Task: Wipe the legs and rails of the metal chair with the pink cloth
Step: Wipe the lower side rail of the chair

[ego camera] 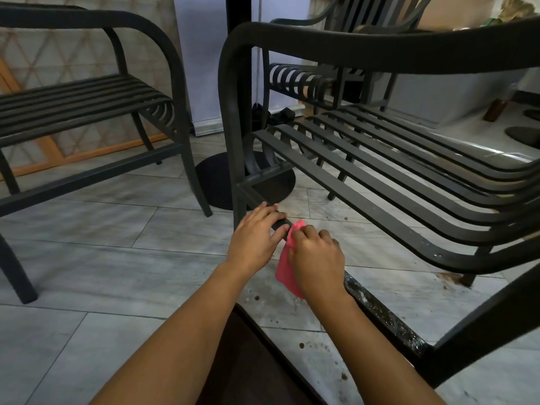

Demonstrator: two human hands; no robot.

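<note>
Right hand grips the pink cloth against the chair's lower rail. Left hand grasps the same rail just beside it, fingers curled round it.

We see the metal chair at right, its low side rail running from the front leg toward us. On that rail our left hand sits just left of our right hand, which presses the cloth. A second chair stands left, a table base between them, a third chair behind.
</note>
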